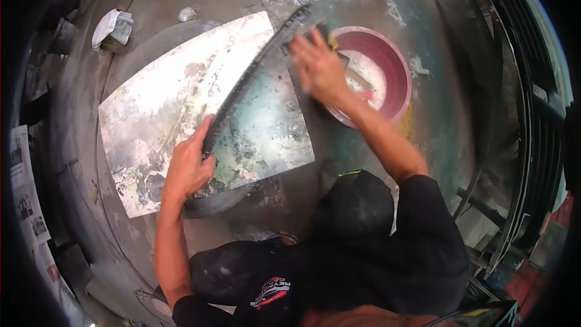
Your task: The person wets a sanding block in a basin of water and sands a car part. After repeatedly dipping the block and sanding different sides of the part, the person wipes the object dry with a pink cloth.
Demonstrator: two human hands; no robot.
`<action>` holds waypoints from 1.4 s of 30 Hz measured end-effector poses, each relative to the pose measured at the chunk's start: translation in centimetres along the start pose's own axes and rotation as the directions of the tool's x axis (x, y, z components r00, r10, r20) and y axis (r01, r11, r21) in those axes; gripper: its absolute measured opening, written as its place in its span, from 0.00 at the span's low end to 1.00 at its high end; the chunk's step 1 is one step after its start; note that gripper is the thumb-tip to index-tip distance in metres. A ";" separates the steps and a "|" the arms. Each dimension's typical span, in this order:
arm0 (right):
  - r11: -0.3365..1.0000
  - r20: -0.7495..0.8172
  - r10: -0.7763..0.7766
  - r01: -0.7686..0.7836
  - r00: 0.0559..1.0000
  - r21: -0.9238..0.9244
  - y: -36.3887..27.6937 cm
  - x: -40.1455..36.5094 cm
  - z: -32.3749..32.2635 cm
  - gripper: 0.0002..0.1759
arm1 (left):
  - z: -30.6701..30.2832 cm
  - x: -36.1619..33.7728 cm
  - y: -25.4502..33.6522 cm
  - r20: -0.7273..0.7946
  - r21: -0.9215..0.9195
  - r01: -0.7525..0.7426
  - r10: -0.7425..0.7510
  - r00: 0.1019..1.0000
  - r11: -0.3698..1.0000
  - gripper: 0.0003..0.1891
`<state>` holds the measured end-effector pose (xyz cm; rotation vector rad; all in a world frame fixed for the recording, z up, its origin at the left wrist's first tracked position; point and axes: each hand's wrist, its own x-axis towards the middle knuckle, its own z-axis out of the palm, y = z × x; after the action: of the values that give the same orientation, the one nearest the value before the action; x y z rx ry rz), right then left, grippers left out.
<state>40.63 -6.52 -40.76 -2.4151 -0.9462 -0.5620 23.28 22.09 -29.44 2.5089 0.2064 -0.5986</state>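
Note:
A long dark curved strip (245,82) stands slantwise over a paint-stained board (187,91). My left hand (192,160) is closed round the strip's lower end. Near its upper end, my right hand (316,63) is blurred by motion, with a dark pad (327,31) partly showing behind its fingers. How the pad is held, and whether it touches the strip, is unclear. Beside my right hand is a pink basin (396,63) holding whitish, foamy liquid and a flat object that I cannot name.
The floor (375,0) looks wet and stained. A white cloth (114,27) lies over something at the upper left. Newspaper sheets (27,197) line the left side. Dark metal framing (529,109) runs along the right. A rounded support shows beneath the board.

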 end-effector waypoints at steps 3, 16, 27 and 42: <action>0.971 -0.178 0.207 -0.180 0.962 0.159 -1.3 0.0 0.2 0.18 | 1.0 0.0 -1.4 -0.110 -0.018 -0.153 0.150 0.983 0.988 0.42; 0.976 -0.097 -0.203 0.193 0.974 -0.103 5.0 4.7 -2.6 0.24 | 0.2 0.2 -1.4 -0.072 -0.127 -0.088 0.079 0.994 0.988 0.41; 0.975 -0.027 -0.219 0.220 0.975 0.026 1.6 4.0 -3.1 0.28 | 0.1 0.3 -1.4 -0.106 -0.074 -0.152 0.144 0.984 0.986 0.42; 0.882 -0.029 -0.464 0.465 0.885 0.076 -10.0 1.2 -2.8 0.17 | 2.0 1.0 -3.9 -0.172 -0.035 -0.271 0.261 0.950 0.962 0.40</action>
<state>33.80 -1.08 -35.03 -2.1079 -1.5301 -0.6841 22.39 24.29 -33.20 2.4739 -0.0542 -0.2705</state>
